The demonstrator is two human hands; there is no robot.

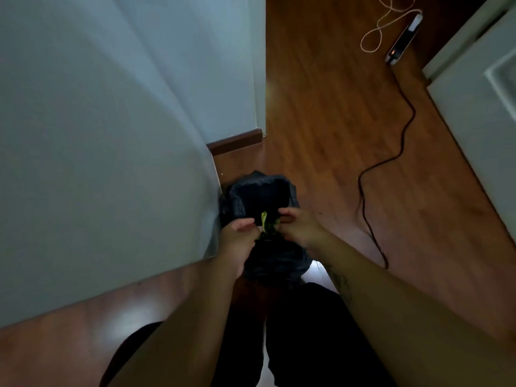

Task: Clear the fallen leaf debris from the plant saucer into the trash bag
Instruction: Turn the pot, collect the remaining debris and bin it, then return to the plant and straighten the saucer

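A black trash bag (259, 194) stands open on the wooden floor beside the white wall, low in the middle of the view. Both hands hover over its mouth. A small clump of green and yellow leaf debris (267, 224) sits between them, pinched by the fingers of my left hand (240, 238) and my right hand (298, 224). The lower part of the bag shows below the hands. The plant saucer is not in view.
A white wall (111, 135) fills the left side, with a brown baseboard (237, 142) at its corner. A black cable (391, 157) runs across the floor to a power strip (405, 37) with a pale cord. A white door or cabinet (480, 107) stands at right.
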